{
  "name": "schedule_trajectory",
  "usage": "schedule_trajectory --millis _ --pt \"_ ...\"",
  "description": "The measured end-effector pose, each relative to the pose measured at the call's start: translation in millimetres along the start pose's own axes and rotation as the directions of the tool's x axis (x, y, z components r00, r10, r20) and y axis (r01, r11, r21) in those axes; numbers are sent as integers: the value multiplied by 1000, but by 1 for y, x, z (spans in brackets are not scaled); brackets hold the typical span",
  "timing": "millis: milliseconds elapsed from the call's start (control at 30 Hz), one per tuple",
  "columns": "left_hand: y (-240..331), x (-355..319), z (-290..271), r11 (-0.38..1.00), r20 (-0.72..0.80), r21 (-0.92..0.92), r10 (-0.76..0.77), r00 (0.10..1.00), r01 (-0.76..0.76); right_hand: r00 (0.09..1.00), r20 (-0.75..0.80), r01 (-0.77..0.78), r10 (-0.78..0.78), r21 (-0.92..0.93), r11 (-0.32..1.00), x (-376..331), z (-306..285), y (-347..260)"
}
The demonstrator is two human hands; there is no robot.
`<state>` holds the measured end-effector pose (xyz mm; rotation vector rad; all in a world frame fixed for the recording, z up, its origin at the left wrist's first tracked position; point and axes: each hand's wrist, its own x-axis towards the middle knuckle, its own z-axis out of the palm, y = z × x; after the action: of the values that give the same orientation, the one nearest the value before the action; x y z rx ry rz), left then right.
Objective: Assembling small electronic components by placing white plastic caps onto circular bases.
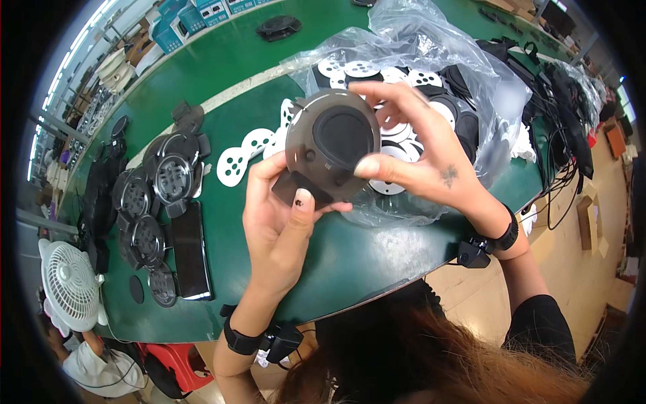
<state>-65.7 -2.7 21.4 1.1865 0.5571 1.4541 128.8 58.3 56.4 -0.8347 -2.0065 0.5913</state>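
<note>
Brown hair (484,377) along lower edge, closest to lens. Dark round housing (333,141) held up over green table (377,249) between both hands. Left hand (276,232) cups lower left, thumb on tab (289,188); right hand (437,155) curved around right rim, thumb on face. Step looks like inspection; fitting possible, can't tell. Next move likely calls for steady left grip, right fingers working rim.

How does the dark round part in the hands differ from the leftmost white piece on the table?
The dark round part is smoky grey with a black disc in its middle; the leftmost white piece is plain white with several holes. The part is held up by the left hand and right hand; the piece lies on the green table. Both have rounded outlines.
</note>
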Motion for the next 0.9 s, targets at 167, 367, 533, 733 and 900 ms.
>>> schedule_trajectory --millis 167,367,533,733,900 --pt "3 -1 4 987 -64 -149 -73 995 63 976 114 -208 184 261 943 -2 5 -3" --pt "8 0 7 984 -170 144 -79 982 104 938 268 -304 218 341 890 -3 6 -5" --pt "15 3 2 985 -225 -6 -171 959 174 748 594 -548 294 304 779 18 -14 1" --pt "13 7 -1 911 -248 -365 -293 924 191 663 673 -665 329 326 672 61 -17 15" --pt "15 6 -5 914 -237 -288 -359 903 287 877 405 -472 260 616 631 108 1 39"
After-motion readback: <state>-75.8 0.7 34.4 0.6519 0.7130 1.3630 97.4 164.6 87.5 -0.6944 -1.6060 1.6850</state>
